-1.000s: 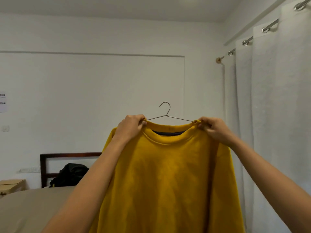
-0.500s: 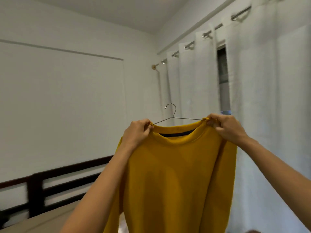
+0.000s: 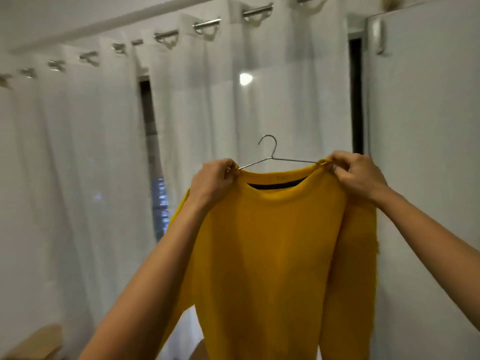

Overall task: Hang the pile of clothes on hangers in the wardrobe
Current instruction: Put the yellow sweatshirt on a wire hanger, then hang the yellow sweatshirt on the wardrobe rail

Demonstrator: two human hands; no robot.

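Note:
A mustard-yellow sweatshirt [image 3: 272, 242] hangs on a thin metal wire hanger [image 3: 270, 154], held up at chest height in front of me. My left hand [image 3: 213, 181] pinches the left shoulder of the sweatshirt at the hanger's end. At the right shoulder my right hand [image 3: 355, 172] grips the fabric the same way. The hanger's hook stands free above the collar. A white wardrobe door [image 3: 426, 152] fills the right side, just beyond my right hand. The wardrobe's inside is hidden.
White curtains [image 3: 78, 165] on a metal rail [image 3: 207, 23] cover the wall ahead, with a dark window gap [image 3: 153, 157] between panels. A light wooden piece [image 3: 39, 344] shows at the bottom left corner.
My view has swung right, from the bed and bare wall to the curtains and the white wardrobe door. Both hands keep the same grip on the sweatshirt's shoulders.

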